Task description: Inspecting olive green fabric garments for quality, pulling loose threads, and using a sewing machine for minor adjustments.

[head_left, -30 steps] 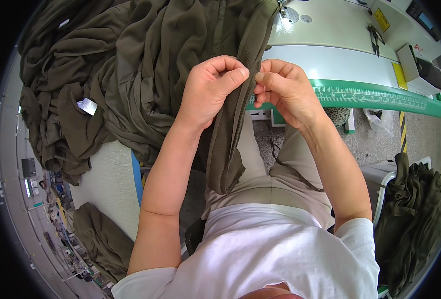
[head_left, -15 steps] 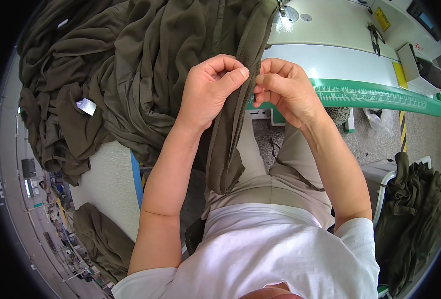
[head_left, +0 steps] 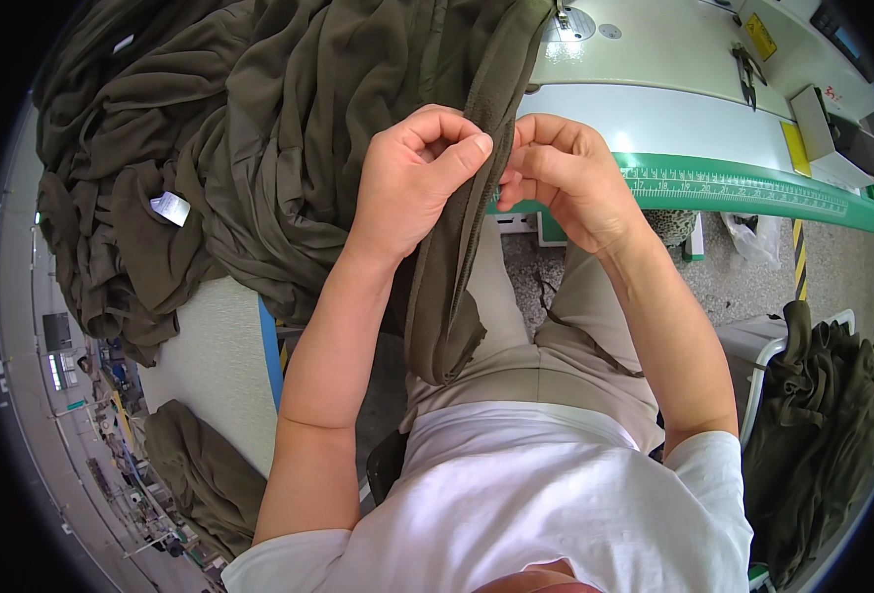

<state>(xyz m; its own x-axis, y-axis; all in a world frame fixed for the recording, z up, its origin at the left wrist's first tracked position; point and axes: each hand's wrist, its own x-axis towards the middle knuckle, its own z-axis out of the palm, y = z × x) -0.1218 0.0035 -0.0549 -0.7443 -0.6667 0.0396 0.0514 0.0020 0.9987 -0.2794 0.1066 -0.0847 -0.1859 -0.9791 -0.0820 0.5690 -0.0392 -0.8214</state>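
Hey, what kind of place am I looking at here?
Most likely a garment sewing workshop. Both hands, left hand and right hand, pinch a strip of olive fabric at a white sewing table edged with a green ruler, beside a heap of olive garments.

I saw the white table (head_left: 674, 59) beyond my hands carrying heaped olive cloth (head_left: 259, 148), a green ruler (head_left: 743, 188), scissors (head_left: 748, 69).

white short-sleeved T-shirt (head_left: 556, 494); beige trousers (head_left: 556, 346) (belted waist); forearms bare, no gloves
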